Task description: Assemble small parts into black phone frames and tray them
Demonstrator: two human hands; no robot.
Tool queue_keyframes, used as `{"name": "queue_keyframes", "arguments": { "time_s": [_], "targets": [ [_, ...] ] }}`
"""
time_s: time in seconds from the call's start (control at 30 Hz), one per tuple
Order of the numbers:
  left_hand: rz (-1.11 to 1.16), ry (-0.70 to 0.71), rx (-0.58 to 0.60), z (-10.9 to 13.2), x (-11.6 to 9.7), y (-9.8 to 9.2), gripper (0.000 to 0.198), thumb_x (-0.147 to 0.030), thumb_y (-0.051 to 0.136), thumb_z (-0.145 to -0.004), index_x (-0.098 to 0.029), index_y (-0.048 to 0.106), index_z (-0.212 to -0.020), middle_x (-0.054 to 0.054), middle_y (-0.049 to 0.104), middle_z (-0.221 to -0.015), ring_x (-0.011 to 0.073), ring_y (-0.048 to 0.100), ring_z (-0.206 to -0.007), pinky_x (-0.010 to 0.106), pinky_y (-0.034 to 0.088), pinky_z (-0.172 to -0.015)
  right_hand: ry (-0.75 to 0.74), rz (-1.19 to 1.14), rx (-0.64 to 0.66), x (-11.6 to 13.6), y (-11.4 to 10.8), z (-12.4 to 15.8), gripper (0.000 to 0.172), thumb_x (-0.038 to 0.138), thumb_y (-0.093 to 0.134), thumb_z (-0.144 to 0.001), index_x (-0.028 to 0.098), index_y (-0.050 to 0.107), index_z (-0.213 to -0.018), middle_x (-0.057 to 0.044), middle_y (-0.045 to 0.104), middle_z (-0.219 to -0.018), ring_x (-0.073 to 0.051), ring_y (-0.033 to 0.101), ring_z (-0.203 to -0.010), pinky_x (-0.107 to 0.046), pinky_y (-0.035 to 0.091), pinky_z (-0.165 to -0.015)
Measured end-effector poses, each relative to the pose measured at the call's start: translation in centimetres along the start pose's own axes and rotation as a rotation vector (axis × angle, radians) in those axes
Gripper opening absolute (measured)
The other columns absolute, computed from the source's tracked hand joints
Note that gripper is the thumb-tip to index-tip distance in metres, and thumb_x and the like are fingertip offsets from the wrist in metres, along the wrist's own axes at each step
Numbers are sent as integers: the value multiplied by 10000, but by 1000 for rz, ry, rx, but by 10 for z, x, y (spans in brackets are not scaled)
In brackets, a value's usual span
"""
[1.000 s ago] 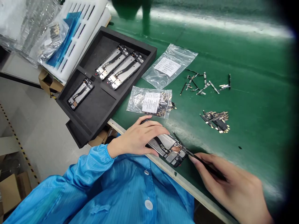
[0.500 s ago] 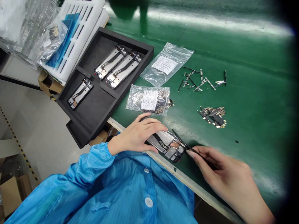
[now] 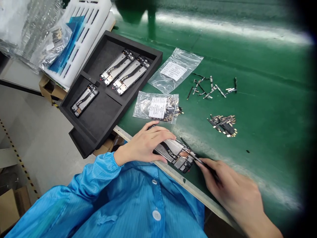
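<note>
An opened phone body (image 3: 177,152) with bare circuit boards lies at the bench's front edge. My left hand (image 3: 147,142) is closed around its upper end, fingers over the far side and thumb on the near side. Dark tweezers (image 3: 201,161) are pinched in my right hand (image 3: 228,188), their tips at the small board on the phone's lower end. A thin dark strip (image 3: 184,142) shows along the phone's far side; whether the tweezers touch it I cannot tell. Beyond the phone lies a clear bag of small flex cables (image 3: 158,107).
A black foam tray (image 3: 99,127) at the left holds 3 more phone bodies. A labelled plastic bag (image 3: 175,70), a scatter of thin strips (image 3: 210,87) and a pile of flex cables (image 3: 223,125) lie on the green bench. White foam racks (image 3: 91,36) stand at the far left.
My right hand has moved a little left and down, bringing the tweezers further over the phone's lower board. The left hand keeps its hold. The whole view has shifted slightly.
</note>
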State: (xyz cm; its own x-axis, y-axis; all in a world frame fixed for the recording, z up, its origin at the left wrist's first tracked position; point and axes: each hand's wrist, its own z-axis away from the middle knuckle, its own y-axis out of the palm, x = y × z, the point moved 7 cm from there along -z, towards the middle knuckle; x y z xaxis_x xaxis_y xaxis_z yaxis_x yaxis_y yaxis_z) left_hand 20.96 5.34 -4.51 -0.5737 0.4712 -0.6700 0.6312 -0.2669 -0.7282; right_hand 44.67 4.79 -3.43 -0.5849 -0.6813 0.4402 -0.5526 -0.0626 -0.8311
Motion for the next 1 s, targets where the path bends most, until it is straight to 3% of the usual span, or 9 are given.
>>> {"name": "queue_keyframes", "arguments": {
  "time_s": [0.1,0.23,0.37,0.43,0.6,0.67,0.77,0.9,1.0],
  "targets": [
    [-4,8,-41,0,-1,-2,759,-755,704,-956,-247,530,-1492,88,748,-1405,269,663,-1355,528,268,-1374,47,-12,14,4,-2,5,116,243,632,-1097,210,704,-1181,4,777,-859,-120,705,-582,-252,506,-541],
    [-34,-28,-19,1,0,2,766,-757,697,-961,-261,520,-1517,91,733,-1437,279,647,-1385,541,270,-1377,354,-346,84,-13,-4,19,283,389,683,-1058,229,732,-1287,-49,805,-1065,-153,786,-755,-205,626,-676],
    [-85,-92,-56,3,-6,5,763,-742,710,-962,-258,517,-1519,108,724,-1454,300,640,-1401,564,266,-1368,617,-681,100,-33,-2,28,230,441,794,-983,266,802,-1132,-15,783,-857,-142,724,-586,-182,604,-551],
    [-116,-133,-87,4,-11,8,717,-690,722,-981,-251,521,-1512,115,722,-1458,305,643,-1396,568,273,-1356,722,-809,75,-40,1,30,228,446,814,-967,260,820,-1097,-17,752,-772,-137,686,-547,-181,587,-527],
    [-164,-188,-150,5,-19,11,676,-619,736,-999,-246,519,-1518,121,715,-1469,309,651,-1374,577,298,-1333,845,-1106,-77,-40,12,24,288,478,847,-928,254,847,-1109,-95,797,-914,-201,751,-722,-249,639,-623],
    [-171,-188,-147,4,-19,11,686,-637,726,-1000,-249,517,-1525,122,713,-1473,314,649,-1378,584,302,-1331,872,-1111,-163,-38,14,20,263,474,878,-901,254,846,-1041,-71,767,-867,-174,706,-685,-236,607,-590],
    [-170,-177,-151,3,-19,10,700,-676,717,-993,-243,530,-1510,122,719,-1464,311,655,-1366,580,299,-1330,899,-891,-242,-32,14,11,239,467,888,-902,238,819,-907,-32,704,-768,-132,634,-626,-204,552,-541],
    [-158,-178,-160,3,-19,10,674,-664,717,-998,-235,542,-1488,118,722,-1463,305,657,-1357,569,293,-1329,893,-701,-263,-26,16,2,305,502,862,-925,229,841,-1061,-42,769,-785,-167,705,-609,-260,646,-585],
    [-149,-175,-164,3,-19,11,624,-599,722,-1014,-233,541,-1485,110,725,-1462,296,662,-1346,560,289,-1332,873,-693,-218,-26,19,3,304,486,907,-877,228,844,-1024,-54,810,-858,-184,755,-639,-275,690,-642]
  ]
}}
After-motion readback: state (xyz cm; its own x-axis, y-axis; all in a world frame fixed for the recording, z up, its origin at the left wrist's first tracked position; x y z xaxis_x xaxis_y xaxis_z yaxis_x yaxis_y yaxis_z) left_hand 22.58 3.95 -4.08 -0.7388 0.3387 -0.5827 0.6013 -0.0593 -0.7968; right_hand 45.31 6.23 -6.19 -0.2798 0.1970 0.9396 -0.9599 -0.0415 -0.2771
